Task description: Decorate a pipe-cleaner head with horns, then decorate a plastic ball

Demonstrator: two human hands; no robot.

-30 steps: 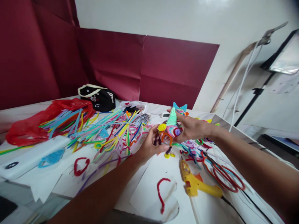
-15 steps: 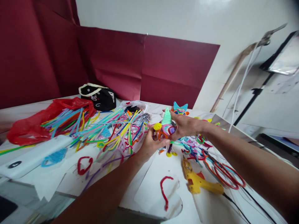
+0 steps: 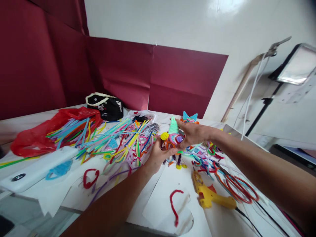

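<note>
Both my hands hold a small pipe-cleaner figure [image 3: 173, 136] just above the white table [image 3: 172, 187]. It has a mint-green cone top, a yellow coil, a pink and purple body and dangling legs with yellow feet. My left hand [image 3: 158, 154] grips it from below and the left, fingers curled round its lower part. My right hand [image 3: 195, 133] comes from the right and pinches its upper body. A blue pipe-cleaner shape [image 3: 190, 117] stands just behind the figure.
A big heap of loose coloured pipe cleaners [image 3: 118, 138] lies left of my hands, beside a red plastic bag [image 3: 37, 135] and a black pouch [image 3: 106, 105]. A yellow glue gun [image 3: 209, 196] and red scissors [image 3: 240, 187] lie at the right. Red curls [image 3: 174, 204] rest on paper cut-outs.
Both hands and the figure have drifted slightly left and away from me. The view has shifted a little; the things on the table lie as before.
</note>
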